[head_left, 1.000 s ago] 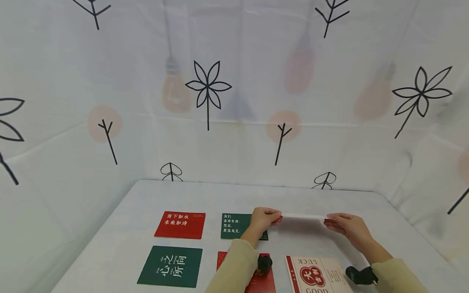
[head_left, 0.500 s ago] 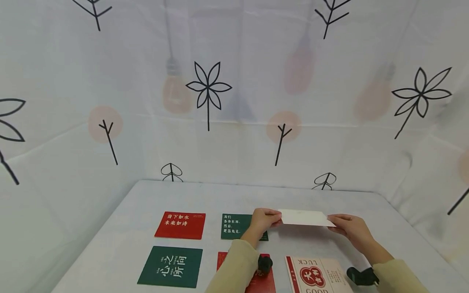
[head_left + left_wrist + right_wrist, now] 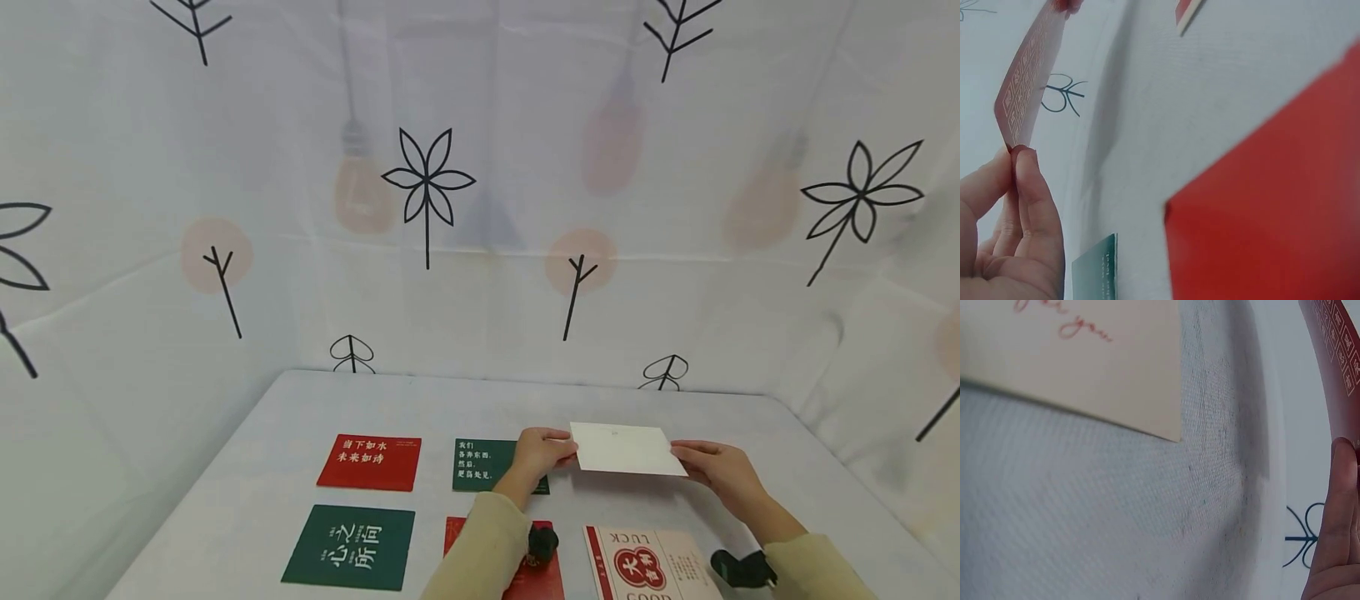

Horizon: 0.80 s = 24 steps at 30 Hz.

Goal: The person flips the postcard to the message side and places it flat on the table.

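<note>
Table (image 3: 442,400) spreads below the card (image 3: 628,450) you hold up, its white face tipped into head view where a second ago a thin strip showed. Your left hand (image 3: 540,454) and right hand (image 3: 718,468) pinch opposite ends; your wrist views alone reveal pale characters (image 3: 1027,75) on its red reverse.

Before me rose a creased white cloth backdrop (image 3: 487,325), wrapping round to both sides. It carried black line-drawn flowers (image 3: 427,179), bare twigs (image 3: 573,297), peach discs (image 3: 198,271) and faded hanging bulbs (image 3: 363,196). My worktop (image 3: 442,400), pale and rounded at its far corners, ran up to it under soft, greyish light.
</note>
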Motion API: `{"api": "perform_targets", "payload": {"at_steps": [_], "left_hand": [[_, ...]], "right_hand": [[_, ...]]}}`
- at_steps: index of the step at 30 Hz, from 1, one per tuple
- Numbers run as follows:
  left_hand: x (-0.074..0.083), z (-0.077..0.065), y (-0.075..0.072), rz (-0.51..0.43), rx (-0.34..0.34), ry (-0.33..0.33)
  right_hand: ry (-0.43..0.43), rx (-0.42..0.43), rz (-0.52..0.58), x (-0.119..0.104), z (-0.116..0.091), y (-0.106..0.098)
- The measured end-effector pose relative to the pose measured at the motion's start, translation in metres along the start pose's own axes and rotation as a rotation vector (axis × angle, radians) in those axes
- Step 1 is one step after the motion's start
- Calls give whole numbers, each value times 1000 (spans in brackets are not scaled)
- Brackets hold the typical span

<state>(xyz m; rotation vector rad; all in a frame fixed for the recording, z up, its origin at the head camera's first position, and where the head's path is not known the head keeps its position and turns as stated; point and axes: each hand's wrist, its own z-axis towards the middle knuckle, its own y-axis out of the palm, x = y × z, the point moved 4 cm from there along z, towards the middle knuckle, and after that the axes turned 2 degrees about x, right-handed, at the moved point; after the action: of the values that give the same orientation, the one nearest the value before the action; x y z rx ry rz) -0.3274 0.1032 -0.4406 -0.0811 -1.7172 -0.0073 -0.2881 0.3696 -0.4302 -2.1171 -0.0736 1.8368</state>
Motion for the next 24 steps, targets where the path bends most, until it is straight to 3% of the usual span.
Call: {"api": "perform_targets", "payload": {"at_steps": [17, 24], "left_hand": [[-2, -1, 1, -14, -11, 19], [-3, -3, 1, 32, 0, 32]], "right_hand": [[7, -2, -80, -3, -2, 0], [7, -15, -101, 0, -2, -1]]}}
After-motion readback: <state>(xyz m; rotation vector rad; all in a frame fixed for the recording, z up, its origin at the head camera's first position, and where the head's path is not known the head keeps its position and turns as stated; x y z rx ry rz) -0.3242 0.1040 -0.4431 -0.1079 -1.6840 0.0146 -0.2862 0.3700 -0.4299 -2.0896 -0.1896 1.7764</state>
